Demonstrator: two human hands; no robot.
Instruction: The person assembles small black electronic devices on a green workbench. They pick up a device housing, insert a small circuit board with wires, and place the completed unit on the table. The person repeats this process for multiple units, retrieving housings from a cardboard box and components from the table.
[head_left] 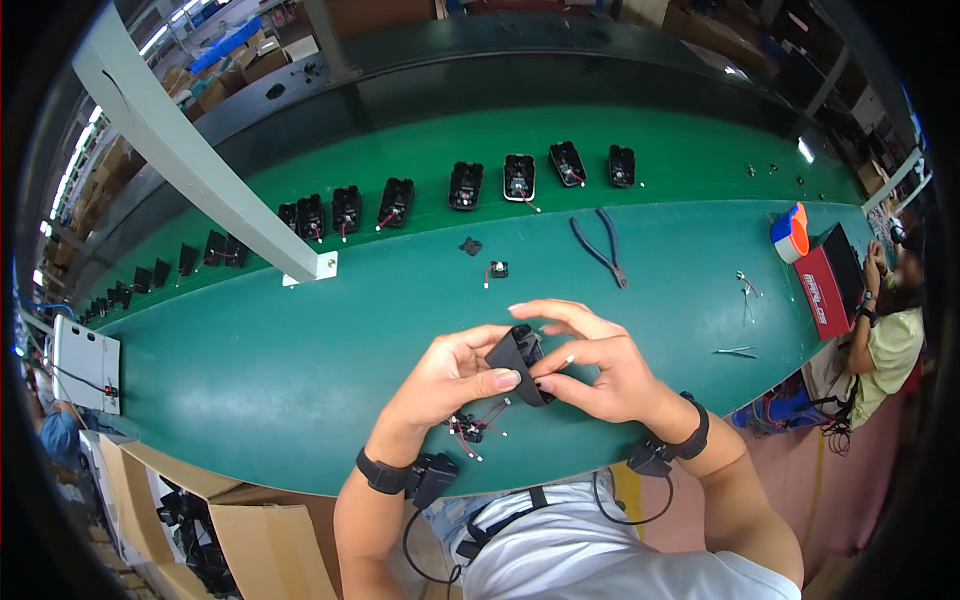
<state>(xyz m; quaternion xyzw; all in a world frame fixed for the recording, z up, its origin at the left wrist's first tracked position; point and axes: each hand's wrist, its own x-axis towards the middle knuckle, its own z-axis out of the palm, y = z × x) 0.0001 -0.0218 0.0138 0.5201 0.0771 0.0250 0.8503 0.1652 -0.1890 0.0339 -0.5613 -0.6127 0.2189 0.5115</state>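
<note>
Smooth green worktop [250,370], left fingers [490,382] gripping curved matte-black casing [511,359], splayed pliers [616,270]

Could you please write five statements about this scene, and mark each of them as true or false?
1. The left hand holds a black part. True.
2. The pliers lie farther from the person than the right hand. True.
3. The handles of the pliers are pressed together. False: they are spread apart.
4. The red box stands to the left of the pliers. False: the red box stands to their right.
5. Small parts with wires lie on the green table near the left hand. True.
</note>
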